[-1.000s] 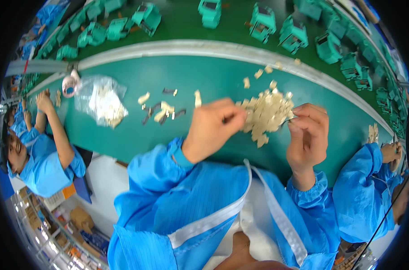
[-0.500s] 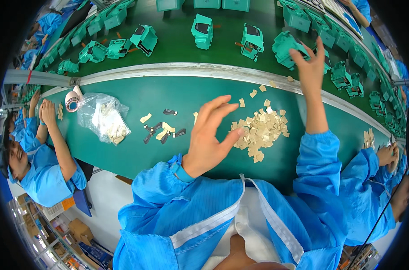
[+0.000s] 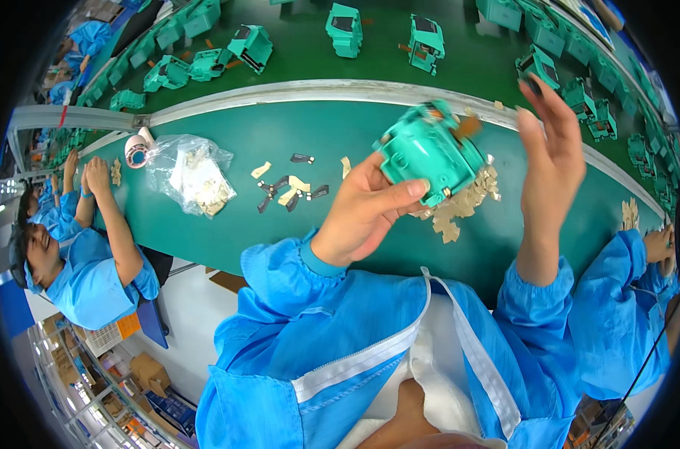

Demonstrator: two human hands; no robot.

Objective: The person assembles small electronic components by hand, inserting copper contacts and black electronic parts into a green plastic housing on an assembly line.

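Note:
My left hand (image 3: 370,206) grips a green plastic housing (image 3: 430,153) in front of my chest, the thumb pressed on its near edge. The housing is tilted, and an orange-brown tab (image 3: 468,127) sticks out at its far right corner, blurred. To its right my right hand (image 3: 553,161) is raised, thumb apart from the forefinger. A small black piece (image 3: 534,88) shows at its fingertips; its exact kind is unclear. Under and behind the housing lies a pile of small beige pieces (image 3: 459,209), partly hidden. Several black strips (image 3: 301,159) and beige strips (image 3: 299,183) lie left of my left hand.
A clear plastic bag (image 3: 194,176) of pale pieces and a white-and-pink tape roll (image 3: 138,152) lie at the left. Beyond a metal rail (image 3: 310,91), more green housings (image 3: 345,31) stand on a dark green surface. Co-workers in blue (image 3: 93,280) sit on both sides.
A green housing has come from beyond the rail into my left hand, which now grips it. My right hand has drawn back toward me and right, away from the row of housings.

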